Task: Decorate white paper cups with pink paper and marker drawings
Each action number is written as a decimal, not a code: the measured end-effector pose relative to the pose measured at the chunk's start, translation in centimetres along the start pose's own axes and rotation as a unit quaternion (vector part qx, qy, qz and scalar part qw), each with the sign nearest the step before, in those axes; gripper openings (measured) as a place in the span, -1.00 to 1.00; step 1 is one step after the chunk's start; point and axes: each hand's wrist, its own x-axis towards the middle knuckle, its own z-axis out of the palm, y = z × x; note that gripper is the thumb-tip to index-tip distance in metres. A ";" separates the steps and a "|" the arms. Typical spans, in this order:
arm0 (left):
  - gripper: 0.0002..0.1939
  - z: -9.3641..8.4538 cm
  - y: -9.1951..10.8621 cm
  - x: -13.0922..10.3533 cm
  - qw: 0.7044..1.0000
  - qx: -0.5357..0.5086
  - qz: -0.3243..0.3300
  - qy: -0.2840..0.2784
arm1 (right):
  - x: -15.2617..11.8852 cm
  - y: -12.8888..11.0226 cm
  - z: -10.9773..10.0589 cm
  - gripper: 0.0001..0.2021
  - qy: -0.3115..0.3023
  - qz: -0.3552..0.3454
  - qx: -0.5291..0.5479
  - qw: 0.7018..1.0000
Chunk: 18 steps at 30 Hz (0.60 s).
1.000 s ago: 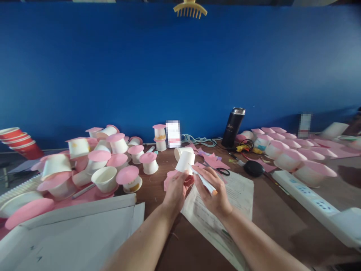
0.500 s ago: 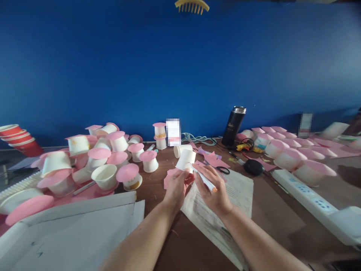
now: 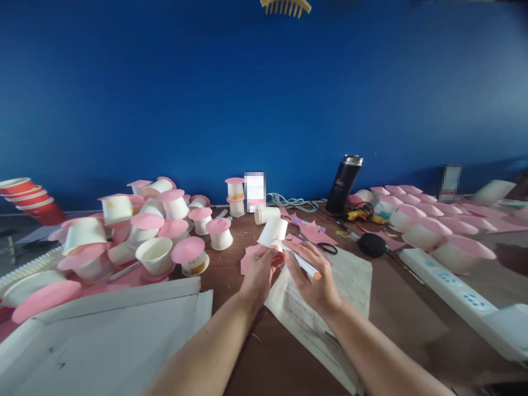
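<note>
My left hand (image 3: 259,275) is closed around the lower part of a small white paper cup (image 3: 273,231), held tilted above the table. In my right hand (image 3: 314,278) is a white marker (image 3: 303,263) with an orange end, gripped like a pen. Its tip touches the cup's side, or nearly so; a faint yellowish mark shows there. Beneath my hands lie a printed sheet of paper (image 3: 350,291) and pink paper scraps (image 3: 248,258). Just behind the held cup, another white paper cup (image 3: 264,215) rests on its side.
White cups with pink paper discs (image 3: 190,250) crowd the left; more capped cups (image 3: 424,231) stand right. A white box lid (image 3: 124,341) lies front left, a power strip (image 3: 449,291) right. Black flask (image 3: 344,184), scissors (image 3: 329,248) and a black mouse-like object (image 3: 372,245) sit beyond my right hand.
The view has shifted slightly, moving the surroundings a little to the right. A yellowish mark now shows on the cup near the marker tip. Both hands keep their grip.
</note>
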 end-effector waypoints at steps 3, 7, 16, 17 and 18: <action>-0.79 0.2 0.2 -0.1 1.000 -0.008 0.000 0.001 | 0.0 -0.1 0.0 -0.75 0.001 0.000 0.000 1.000; -0.80 0.4 0.4 -0.3 1.000 -0.016 0.004 0.015 | 0.1 -0.2 -0.1 -0.76 0.003 0.000 -0.001 1.000; -0.77 0.4 0.5 -0.4 1.000 -0.023 0.005 0.012 | 0.1 -0.4 -0.1 -0.78 -0.003 -0.004 0.007 1.000; -0.77 0.4 0.5 -0.4 1.000 -0.024 0.005 0.011 | 0.1 -0.4 -0.1 -0.78 -0.006 -0.002 0.009 1.000; -0.76 0.4 0.5 -0.4 1.000 -0.025 0.005 0.008 | 0.0 -0.4 -0.1 -0.78 -0.011 -0.001 0.011 1.000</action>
